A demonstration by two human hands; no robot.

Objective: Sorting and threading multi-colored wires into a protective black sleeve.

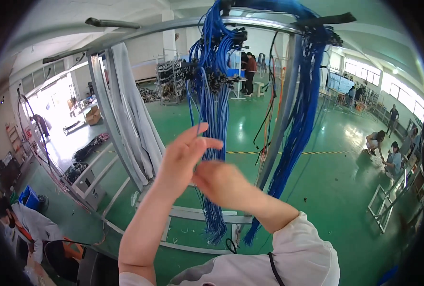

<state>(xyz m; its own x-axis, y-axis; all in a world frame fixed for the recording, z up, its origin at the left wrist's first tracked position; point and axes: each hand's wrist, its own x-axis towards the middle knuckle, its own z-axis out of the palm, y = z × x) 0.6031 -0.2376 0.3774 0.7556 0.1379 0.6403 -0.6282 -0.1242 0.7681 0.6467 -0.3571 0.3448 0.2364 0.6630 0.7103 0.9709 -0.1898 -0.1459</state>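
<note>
A thick bundle of thin blue cables [216, 112] with black connectors hangs from the metal rack in front of me. My left hand [177, 159] is raised before it, with a single blue cable running down to its fingers, which look pinched around it. Just below and to the right, my right hand [219, 181] is curled closed, close against the left one and slightly blurred. What its fingers hold is hidden. Under both hands, the lower ends of the cables dangle loose near the rack's bottom bar.
The metal rack [281, 119] carries a second blue bundle [300, 128] at right and grey cloth [135, 114] at left. A seated person [28, 224] works at lower left. Two people crouch at right; others stand farther off. A striped line [326, 152] crosses the green floor.
</note>
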